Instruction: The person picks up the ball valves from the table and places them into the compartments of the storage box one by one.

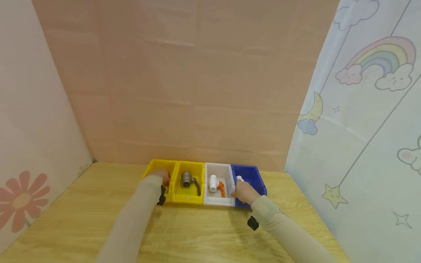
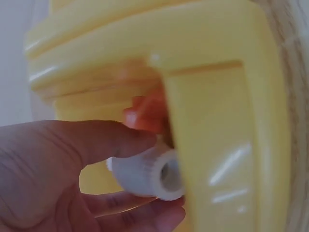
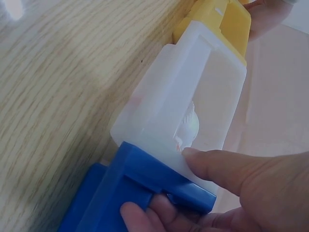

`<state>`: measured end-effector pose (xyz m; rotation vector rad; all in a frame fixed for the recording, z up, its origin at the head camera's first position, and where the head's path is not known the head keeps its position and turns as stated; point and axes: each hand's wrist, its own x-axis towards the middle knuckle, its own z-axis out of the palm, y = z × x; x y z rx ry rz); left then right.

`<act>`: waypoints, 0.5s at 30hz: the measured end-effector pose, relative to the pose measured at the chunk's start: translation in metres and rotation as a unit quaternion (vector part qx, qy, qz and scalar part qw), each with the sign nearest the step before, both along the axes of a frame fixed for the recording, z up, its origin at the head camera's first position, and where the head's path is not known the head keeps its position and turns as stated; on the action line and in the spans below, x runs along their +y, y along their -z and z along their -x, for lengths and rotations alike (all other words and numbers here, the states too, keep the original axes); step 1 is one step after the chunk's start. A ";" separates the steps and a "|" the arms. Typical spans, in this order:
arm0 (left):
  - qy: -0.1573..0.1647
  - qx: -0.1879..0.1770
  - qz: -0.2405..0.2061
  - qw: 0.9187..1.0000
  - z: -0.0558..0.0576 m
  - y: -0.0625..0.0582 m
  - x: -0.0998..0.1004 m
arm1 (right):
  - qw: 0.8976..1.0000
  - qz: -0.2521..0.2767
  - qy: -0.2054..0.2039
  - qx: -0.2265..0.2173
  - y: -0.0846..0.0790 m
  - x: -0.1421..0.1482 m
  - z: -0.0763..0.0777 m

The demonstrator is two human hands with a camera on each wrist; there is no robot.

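Note:
In the leftmost yellow bin (image 2: 212, 121), my left hand (image 1: 159, 174) holds a white plastic ball valve (image 2: 137, 171) with an orange handle (image 2: 149, 113). The thumb lies on top of the valve and the fingers are underneath. At the other end of the row, my right hand (image 1: 245, 191) reaches over the blue bin (image 1: 253, 175). Its thumb (image 3: 217, 166) is above the edge beside the white bin (image 3: 159, 96), while its fingers (image 3: 137, 220) dip inside the blue one. A white piece (image 1: 240, 178) shows just beyond that hand, mostly hidden.
Beside the left hand's bin, a second yellow bin (image 1: 175, 197) contains a metal valve (image 1: 186, 179) with a dark lever. Another white valve (image 1: 213, 183) with an orange handle lies in the white bin. The bins stand side by side on a wooden table (image 1: 194, 233) near the back wall.

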<state>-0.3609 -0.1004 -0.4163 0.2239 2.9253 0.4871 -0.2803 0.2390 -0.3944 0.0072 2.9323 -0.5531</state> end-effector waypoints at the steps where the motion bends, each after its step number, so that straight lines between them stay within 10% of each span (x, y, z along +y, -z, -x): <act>1: -0.007 -0.010 0.005 1.000 0.000 -0.002 0.002 | 1.000 0.000 -0.001 -0.001 0.000 0.000 -0.001; 7: 0.001 -0.072 -0.047 0.996 -0.005 -0.031 0.000 | 1.000 -0.001 0.000 -0.008 0.003 0.001 -0.002; 15: 0.025 -0.045 -0.033 0.998 -0.013 -0.071 0.000 | 1.000 0.004 -0.003 0.006 0.001 0.001 0.000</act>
